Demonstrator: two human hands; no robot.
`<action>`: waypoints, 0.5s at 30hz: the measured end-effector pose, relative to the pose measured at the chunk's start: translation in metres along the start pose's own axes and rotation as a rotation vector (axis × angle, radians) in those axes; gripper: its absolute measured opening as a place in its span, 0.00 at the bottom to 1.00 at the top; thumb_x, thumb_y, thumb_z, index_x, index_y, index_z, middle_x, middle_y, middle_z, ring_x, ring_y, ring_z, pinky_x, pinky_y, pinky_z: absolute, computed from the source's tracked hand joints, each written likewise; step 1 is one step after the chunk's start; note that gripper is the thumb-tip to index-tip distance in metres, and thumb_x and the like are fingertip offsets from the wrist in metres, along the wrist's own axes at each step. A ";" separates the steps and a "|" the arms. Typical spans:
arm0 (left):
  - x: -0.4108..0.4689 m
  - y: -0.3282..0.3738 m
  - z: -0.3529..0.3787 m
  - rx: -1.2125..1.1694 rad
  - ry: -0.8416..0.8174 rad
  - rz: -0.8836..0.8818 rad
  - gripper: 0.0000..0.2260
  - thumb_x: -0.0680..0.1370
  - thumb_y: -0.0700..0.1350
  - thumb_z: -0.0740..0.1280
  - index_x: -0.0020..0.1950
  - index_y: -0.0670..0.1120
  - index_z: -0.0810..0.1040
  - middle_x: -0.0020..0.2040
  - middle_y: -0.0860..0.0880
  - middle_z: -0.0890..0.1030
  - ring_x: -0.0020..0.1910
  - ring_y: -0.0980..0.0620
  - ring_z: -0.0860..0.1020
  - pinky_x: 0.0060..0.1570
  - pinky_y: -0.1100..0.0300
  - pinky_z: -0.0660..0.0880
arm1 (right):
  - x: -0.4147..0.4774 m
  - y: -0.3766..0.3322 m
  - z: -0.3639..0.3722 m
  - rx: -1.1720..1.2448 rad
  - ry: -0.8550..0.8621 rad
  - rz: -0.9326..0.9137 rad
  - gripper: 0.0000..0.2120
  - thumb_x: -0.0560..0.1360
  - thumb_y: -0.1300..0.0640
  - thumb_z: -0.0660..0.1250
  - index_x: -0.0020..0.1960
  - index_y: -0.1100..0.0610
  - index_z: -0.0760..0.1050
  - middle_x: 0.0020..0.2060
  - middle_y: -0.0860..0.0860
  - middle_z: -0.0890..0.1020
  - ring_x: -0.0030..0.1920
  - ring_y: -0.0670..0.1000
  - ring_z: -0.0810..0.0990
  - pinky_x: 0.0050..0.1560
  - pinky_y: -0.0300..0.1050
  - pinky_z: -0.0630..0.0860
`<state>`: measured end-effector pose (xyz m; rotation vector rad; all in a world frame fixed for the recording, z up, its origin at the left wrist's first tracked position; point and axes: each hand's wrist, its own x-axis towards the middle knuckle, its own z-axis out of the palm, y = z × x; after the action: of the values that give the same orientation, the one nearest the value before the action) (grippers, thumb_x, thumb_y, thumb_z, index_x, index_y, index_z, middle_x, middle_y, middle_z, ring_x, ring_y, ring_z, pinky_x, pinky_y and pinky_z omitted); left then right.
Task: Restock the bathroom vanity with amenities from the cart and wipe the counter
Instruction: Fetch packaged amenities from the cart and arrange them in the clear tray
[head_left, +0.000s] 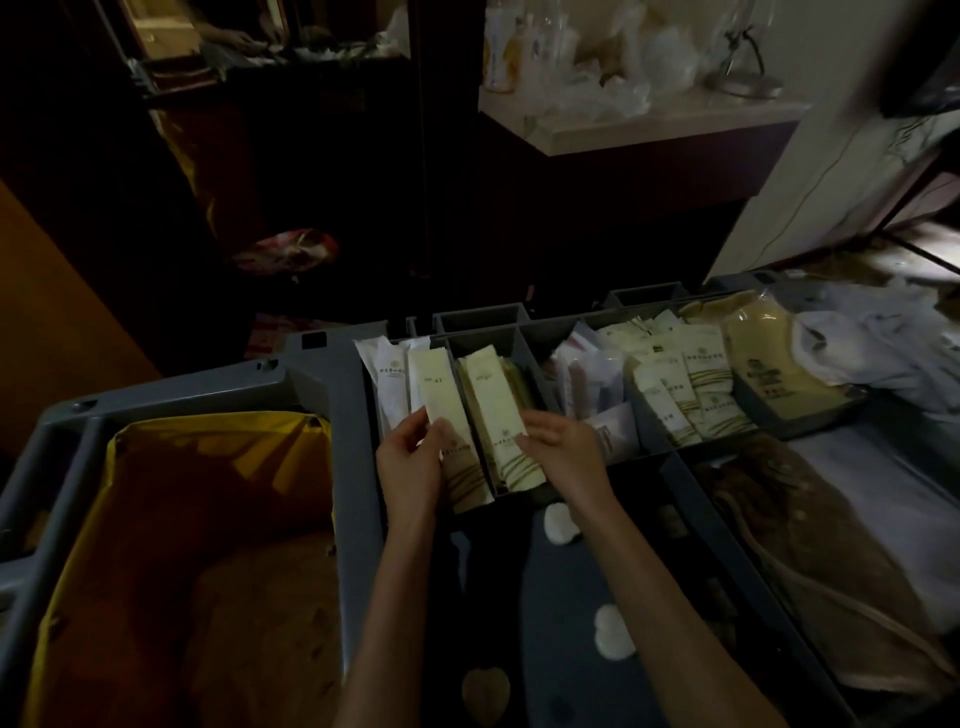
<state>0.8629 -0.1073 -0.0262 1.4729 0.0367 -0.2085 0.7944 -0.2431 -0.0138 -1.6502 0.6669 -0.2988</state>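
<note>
Left grip (410, 457) pinches cream packet (440, 395); right grip (563, 447), fingers flat, touches neighbouring packet (496, 410).

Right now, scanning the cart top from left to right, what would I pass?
Yellow bag → left hand pinching a long cream packet → right hand → small cream sachets → tan pouch → white cloths.

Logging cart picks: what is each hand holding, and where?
Left hand pinches a long cream packet at mid-length, along its left edge. Right hand lies low on the neighbouring packet; grip unclear.
</note>
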 end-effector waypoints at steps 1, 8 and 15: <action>-0.001 0.001 0.001 -0.006 -0.005 0.004 0.08 0.78 0.38 0.66 0.52 0.46 0.82 0.46 0.49 0.84 0.44 0.54 0.82 0.44 0.60 0.78 | 0.000 0.001 -0.001 0.134 0.003 0.055 0.16 0.74 0.68 0.69 0.62 0.63 0.76 0.50 0.54 0.81 0.51 0.50 0.80 0.49 0.35 0.78; -0.007 0.007 0.004 -0.039 -0.022 0.012 0.07 0.78 0.42 0.67 0.47 0.55 0.80 0.44 0.54 0.84 0.45 0.57 0.82 0.45 0.62 0.77 | -0.013 -0.003 0.019 0.384 -0.060 0.086 0.11 0.72 0.68 0.71 0.50 0.55 0.79 0.44 0.51 0.84 0.43 0.48 0.84 0.47 0.43 0.81; -0.007 0.008 0.001 -0.032 -0.076 0.042 0.07 0.76 0.41 0.69 0.53 0.47 0.83 0.46 0.48 0.85 0.46 0.51 0.84 0.48 0.52 0.80 | -0.016 -0.001 0.036 0.164 0.019 -0.012 0.10 0.69 0.64 0.75 0.44 0.50 0.80 0.38 0.49 0.83 0.40 0.47 0.82 0.43 0.43 0.80</action>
<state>0.8567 -0.1070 -0.0175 1.4315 -0.0520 -0.2291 0.8018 -0.2041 -0.0170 -1.4964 0.6309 -0.3688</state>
